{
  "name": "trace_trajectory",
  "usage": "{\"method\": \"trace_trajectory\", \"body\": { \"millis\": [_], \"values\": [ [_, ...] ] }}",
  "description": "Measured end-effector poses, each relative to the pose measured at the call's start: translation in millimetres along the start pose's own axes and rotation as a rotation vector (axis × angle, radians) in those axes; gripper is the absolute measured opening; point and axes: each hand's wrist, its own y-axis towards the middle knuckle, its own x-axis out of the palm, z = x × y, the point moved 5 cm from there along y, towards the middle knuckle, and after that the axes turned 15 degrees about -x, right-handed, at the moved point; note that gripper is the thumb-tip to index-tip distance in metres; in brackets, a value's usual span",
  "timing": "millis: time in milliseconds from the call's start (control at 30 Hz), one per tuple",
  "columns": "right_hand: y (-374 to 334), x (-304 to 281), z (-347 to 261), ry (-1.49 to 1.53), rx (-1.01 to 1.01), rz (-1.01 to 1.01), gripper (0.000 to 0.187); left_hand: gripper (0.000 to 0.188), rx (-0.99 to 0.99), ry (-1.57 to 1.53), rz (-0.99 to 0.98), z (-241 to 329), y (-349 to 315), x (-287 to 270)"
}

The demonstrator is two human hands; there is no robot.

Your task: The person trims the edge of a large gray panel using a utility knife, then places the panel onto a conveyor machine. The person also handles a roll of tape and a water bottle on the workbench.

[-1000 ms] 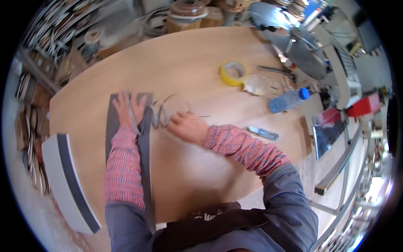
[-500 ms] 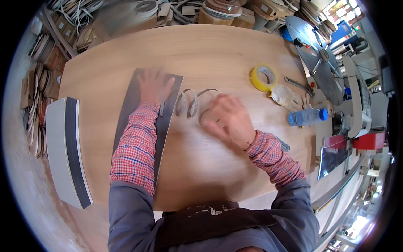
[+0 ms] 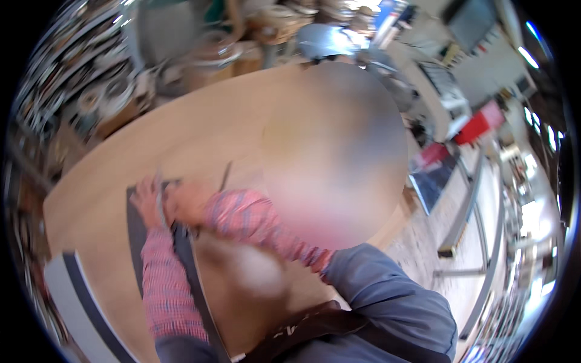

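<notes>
My left hand [image 3: 147,202] lies with fingers spread on the far end of a long dark grey panel [image 3: 138,251]. Close against it, on the inner side, is my right hand [image 3: 186,203], its fingers smeared by motion. A thin, light line runs up between the two hands, too blurred to name. Beyond my right wrist, a thin dark strip [image 3: 226,175] shows above the wooden tabletop [image 3: 200,136]. Whether my right hand holds any of it cannot be made out.
A pale curved panel with a dark band [image 3: 75,290] lies at the near left. A large blurred patch hides the right part of the table. Boxes and coiled strips [image 3: 115,100] crowd the far side. A red block-shaped thing [image 3: 478,123] stands off to the right.
My right hand has moved left, from the table's middle to beside my left hand. The view has turned right, and the coiled strip's loops no longer show clearly.
</notes>
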Motion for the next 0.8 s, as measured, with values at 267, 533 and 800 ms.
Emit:
{"method": "trace_trajectory", "body": {
  "millis": [267,533,800],
  "values": [
    [-20,-16,-61,-0.441,-0.672,0.315,0.033,0.058,-0.096,-0.039,-0.253,41,4,-38],
    [-51,-263,35,-0.996,-0.485,0.706,0.025,0.055,-0.176,-0.012,-0.247,23,11,-50],
    [-203,-400,90,-1.387,-0.126,0.834,0.037,0.057,-0.179,-0.071,-0.323,52,10,-64]
  ]
}}
